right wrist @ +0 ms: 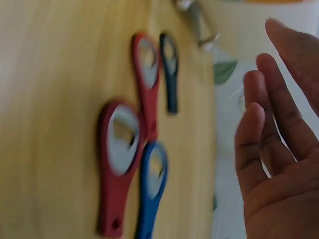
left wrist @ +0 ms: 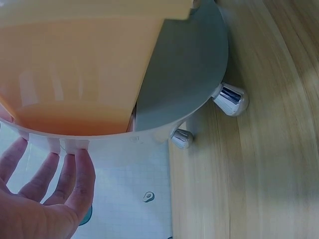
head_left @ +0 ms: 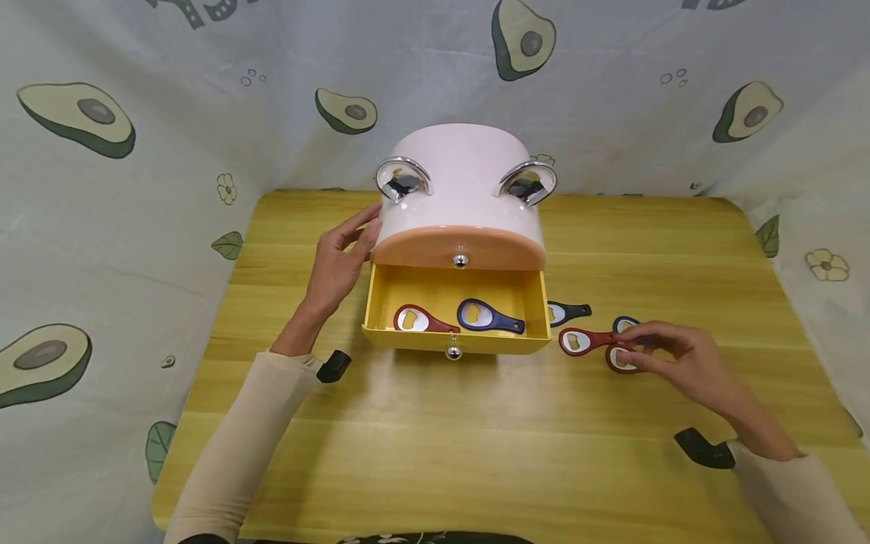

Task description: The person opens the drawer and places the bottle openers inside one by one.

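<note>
A white storage box [head_left: 462, 177] with two drawers and silver handles stands on the table. Its lower yellow drawer [head_left: 408, 343] is pulled out, holding a red bottle opener [head_left: 430, 324] and a blue bottle opener [head_left: 503, 321]. My left hand [head_left: 333, 268] rests against the box's left side, fingertips on its wall in the left wrist view. My right hand [head_left: 693, 366] hovers with fingers extended, holding nothing, over more openers: two red ones [right wrist: 110, 199] [right wrist: 148, 94], a blue one [right wrist: 149, 199] and a black one [right wrist: 171, 74].
The upper drawer's orange front [head_left: 421, 248] is closed, with a silver knob [head_left: 461, 261]. The wooden table [head_left: 435, 453] reaches back to an avocado-print cloth [head_left: 598, 151], which hangs behind and at both sides.
</note>
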### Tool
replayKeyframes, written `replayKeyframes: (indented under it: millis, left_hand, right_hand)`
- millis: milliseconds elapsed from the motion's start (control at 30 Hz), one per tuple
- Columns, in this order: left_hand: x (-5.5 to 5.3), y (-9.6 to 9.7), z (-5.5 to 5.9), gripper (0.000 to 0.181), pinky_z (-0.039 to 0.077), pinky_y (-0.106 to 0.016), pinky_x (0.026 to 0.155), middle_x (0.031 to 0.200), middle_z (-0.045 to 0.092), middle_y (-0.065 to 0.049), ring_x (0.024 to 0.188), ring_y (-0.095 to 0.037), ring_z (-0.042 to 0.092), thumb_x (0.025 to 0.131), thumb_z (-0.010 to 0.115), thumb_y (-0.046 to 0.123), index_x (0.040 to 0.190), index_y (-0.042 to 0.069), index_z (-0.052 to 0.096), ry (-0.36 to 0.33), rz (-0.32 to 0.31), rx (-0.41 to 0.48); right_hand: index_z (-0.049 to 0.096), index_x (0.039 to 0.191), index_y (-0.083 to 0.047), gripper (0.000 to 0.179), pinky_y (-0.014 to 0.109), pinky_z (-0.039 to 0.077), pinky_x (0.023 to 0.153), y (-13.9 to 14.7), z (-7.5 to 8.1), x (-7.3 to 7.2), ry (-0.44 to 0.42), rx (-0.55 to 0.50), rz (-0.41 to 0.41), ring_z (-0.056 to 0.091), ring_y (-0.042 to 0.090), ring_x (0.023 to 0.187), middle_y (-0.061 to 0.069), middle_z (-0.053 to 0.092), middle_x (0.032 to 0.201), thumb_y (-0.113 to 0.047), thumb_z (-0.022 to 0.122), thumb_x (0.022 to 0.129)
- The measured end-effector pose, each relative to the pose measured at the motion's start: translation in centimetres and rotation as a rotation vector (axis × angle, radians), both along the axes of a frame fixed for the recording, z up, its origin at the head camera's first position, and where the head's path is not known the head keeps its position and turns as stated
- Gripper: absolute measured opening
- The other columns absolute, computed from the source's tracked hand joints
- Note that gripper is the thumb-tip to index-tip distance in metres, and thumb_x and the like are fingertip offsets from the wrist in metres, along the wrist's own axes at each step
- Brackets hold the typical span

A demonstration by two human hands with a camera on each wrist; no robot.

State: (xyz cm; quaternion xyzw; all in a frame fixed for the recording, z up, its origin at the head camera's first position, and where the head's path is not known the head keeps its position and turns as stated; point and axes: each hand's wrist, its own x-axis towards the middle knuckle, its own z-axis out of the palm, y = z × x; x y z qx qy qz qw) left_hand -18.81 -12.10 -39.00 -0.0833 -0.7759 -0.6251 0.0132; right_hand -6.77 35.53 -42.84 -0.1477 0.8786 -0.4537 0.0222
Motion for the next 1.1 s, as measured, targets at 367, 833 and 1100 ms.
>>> replayKeyframes:
  millis: [367, 833, 1100]
  left_hand:
    - [0.1, -0.1, 0.2, 0.042, 0.057, -0.036, 0.096, 0.146, 0.056, 0.002, 0.122, -0.019, 0.059, 0.105, 0.053, 0.033, 0.145, 0.021, 0.056, 0.001, 0.003, -0.006]
    - [0.1, 0.0, 0.2, 0.042, 0.057, -0.038, 0.097, 0.146, 0.057, 0.002, 0.122, -0.020, 0.059, 0.104, 0.054, 0.033, 0.144, 0.021, 0.057, 0.009, 0.001, 0.006]
    - [0.1, 0.0, 0.1, 0.041, 0.057, -0.041, 0.097, 0.145, 0.057, 0.003, 0.121, -0.019, 0.059, 0.104, 0.054, 0.033, 0.144, 0.023, 0.057, 0.000, 0.001, 0.002]
  right_hand:
    - [0.076, 0.106, -0.012, 0.021, 0.006, 0.046, 0.068, 4.4, -3.5, 0.2, -0.085, 0.289, -0.071, 0.059, -0.012, 0.085, -0.005, 0.072, 0.100, -0.010, 0.080, 0.085]
    - [0.081, 0.092, -0.024, 0.028, 0.003, 0.035, 0.077, 5.3, -5.0, 0.7, 0.151, 0.454, -0.052, 0.044, -0.025, 0.096, 0.002, 0.077, 0.095, -0.009, 0.090, 0.070]
    - [0.081, 0.099, -0.022, 0.023, 0.001, 0.035, 0.078, 5.2, -4.8, 1.2, 0.012, 0.397, -0.083, 0.045, -0.026, 0.096, -0.001, 0.078, 0.096, -0.019, 0.088, 0.077]
